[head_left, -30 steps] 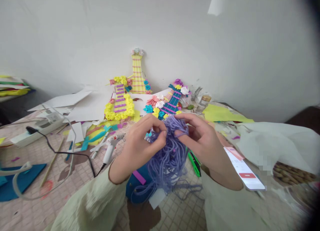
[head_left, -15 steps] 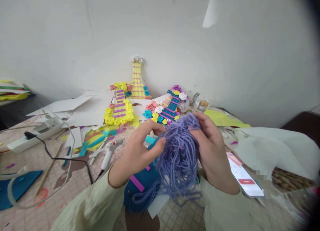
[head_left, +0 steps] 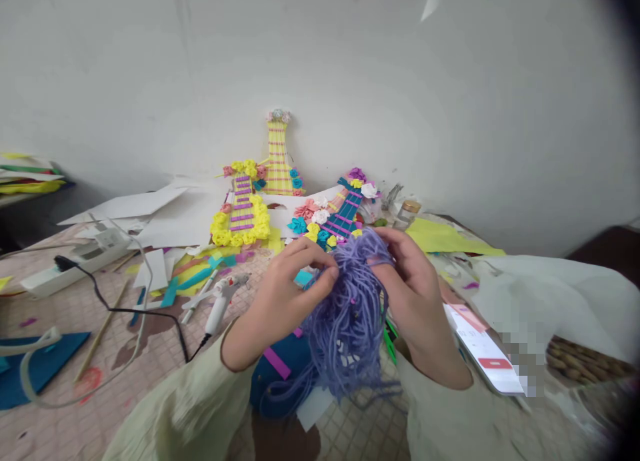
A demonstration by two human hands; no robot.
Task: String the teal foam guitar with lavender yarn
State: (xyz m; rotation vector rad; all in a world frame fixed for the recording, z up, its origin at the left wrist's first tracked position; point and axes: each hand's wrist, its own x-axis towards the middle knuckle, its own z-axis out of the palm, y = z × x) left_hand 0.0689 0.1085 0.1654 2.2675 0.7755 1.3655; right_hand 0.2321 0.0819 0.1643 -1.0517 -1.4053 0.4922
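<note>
A loose bundle of purple yarn (head_left: 345, 321) hangs in front of me, its strands drooping toward the table. My right hand (head_left: 415, 301) is closed round the top right of the bundle, thumb in front and fingers behind. At the bundle's upper left, my left hand (head_left: 285, 298) has its thumb and index fingertips pinched together against the strands. Under the yarn lies a blue piece (head_left: 273, 378) with a purple strip on it, partly covered. Some strands trail across it.
Decorated yellow (head_left: 243, 211) and blue (head_left: 345, 208) pieces with paper flowers stand at the back by the wall. A glue gun (head_left: 220, 301), black cable and power strip (head_left: 75, 271) lie left. A phone (head_left: 485, 354) and white cloth (head_left: 565, 294) are on the right.
My left thumb and index finger have closed together on the strands. The yarn has shifted slightly left and spread wider at the bottom. My right hand keeps its hold.
</note>
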